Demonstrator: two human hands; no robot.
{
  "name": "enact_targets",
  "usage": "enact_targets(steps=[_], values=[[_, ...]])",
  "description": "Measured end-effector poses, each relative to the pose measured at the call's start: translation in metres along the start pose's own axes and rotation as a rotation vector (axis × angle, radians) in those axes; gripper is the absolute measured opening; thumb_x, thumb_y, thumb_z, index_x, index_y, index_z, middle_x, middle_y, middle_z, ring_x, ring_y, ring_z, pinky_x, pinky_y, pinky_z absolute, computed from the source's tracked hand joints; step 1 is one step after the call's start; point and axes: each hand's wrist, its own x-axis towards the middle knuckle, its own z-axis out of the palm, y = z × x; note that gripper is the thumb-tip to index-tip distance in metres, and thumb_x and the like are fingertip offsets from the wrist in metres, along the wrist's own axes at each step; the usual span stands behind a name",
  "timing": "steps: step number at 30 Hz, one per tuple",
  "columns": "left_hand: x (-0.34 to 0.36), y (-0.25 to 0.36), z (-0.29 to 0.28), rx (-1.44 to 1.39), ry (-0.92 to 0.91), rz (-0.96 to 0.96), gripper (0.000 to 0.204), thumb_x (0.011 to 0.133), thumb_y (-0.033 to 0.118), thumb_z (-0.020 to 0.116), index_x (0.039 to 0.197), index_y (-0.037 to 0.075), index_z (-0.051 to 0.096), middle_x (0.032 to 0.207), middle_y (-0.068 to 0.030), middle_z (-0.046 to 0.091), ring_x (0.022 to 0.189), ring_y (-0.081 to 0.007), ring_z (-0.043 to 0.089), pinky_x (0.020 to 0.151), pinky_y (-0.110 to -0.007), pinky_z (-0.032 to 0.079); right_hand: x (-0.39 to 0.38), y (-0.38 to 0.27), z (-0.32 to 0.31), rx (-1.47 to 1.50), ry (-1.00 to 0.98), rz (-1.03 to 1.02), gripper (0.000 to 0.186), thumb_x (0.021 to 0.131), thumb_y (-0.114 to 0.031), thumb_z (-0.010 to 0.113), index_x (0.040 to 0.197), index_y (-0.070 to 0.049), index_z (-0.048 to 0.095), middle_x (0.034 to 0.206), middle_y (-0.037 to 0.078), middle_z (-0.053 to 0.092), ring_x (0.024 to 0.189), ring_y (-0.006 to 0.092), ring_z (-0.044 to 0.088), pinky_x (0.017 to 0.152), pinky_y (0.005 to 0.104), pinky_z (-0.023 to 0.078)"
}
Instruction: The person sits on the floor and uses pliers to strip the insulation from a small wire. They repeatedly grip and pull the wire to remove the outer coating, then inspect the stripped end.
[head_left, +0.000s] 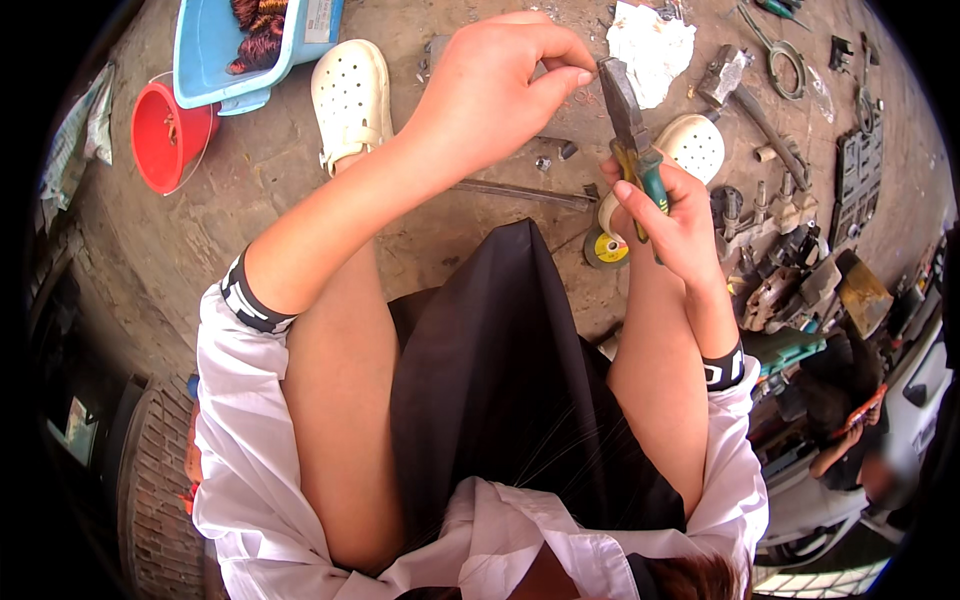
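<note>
A pair of pliers [622, 108] with green and yellow handles sits in my right hand [682, 215], its fingers wrapped around the grips. The dark jaws point up and look closed. My left hand [492, 90] is closed in a pinch just left of the jaw tips, thumb against forefinger. Anything between those fingertips is too small or hidden to make out. Behind the pliers, a crumpled white sheet [650, 50] lies on the floor.
At far left stand a blue tub [225, 85] with dark copper-coloured coils [262, 45] and a red bucket [150, 140]. A hammer [755, 105], metal parts [775, 210] and a black tool case [857, 185] lie to the right. Another person [850, 455] sits at lower right.
</note>
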Motion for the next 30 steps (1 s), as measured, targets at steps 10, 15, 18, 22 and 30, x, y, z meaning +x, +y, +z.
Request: enact_targets(steps=[10,15,18,22,30], values=[[0.001,-0.023,0.013,-0.365,-0.061,-0.136,0.017,0.086,0.015,0.066,0.095,0.001,0.071,0.085,-0.0066,0.071,0.078,-0.0124,0.064,0.073,-0.028,0.051,0.001,-0.002,0.009,-0.295,0.224,-0.152,0.01,0.082,-0.005,0.068,0.083,0.005,0.065,0.085,0.009,0.064,0.071,0.0152,0.059,0.066,0.0272,0.046],[0.001,-0.018,0.011,-0.505,-0.126,-0.298,0.019,0.088,0.016,0.065,0.098,0.002,0.071,0.087,-0.0037,0.07,0.081,-0.008,0.059,0.074,-0.025,0.047,0.001,-0.009,0.008,-0.264,0.257,-0.054,0.011,0.083,-0.006,0.068,0.082,0.004,0.064,0.083,0.007,0.063,0.071,0.0136,0.056,0.067,0.0263,0.045],[-0.002,-0.018,0.01,-0.424,-0.119,-0.258,0.019,0.089,0.017,0.065,0.1,0.003,0.071,0.088,-0.0029,0.07,0.079,-0.0051,0.055,0.07,-0.022,0.043,0.001,-0.006,0.003,-0.192,0.3,0.011,0.012,0.085,-0.007,0.067,0.082,0.004,0.064,0.08,0.005,0.061,0.07,0.0117,0.054,0.067,0.0253,0.044],[-0.003,-0.023,0.014,-0.369,-0.022,-0.198,0.019,0.086,0.016,0.066,0.098,0.002,0.071,0.086,-0.0043,0.07,0.085,-0.0094,0.063,0.077,-0.026,0.05,-0.002,-0.007,0.001,-0.148,0.299,0.054,0.011,0.085,-0.006,0.067,0.083,0.004,0.064,0.079,0.004,0.06,0.07,0.01,0.052,0.067,0.025,0.043],[-0.001,-0.018,0.019,-0.295,0.033,-0.079,0.018,0.085,0.016,0.069,0.098,0.003,0.071,0.08,-0.003,0.069,0.073,-0.0088,0.061,0.07,-0.025,0.051,-0.001,-0.009,0.005,-0.189,0.211,-0.061,0.011,0.085,-0.007,0.069,0.087,0.003,0.067,0.086,0.005,0.064,0.078,0.0116,0.057,0.071,0.0258,0.045]])
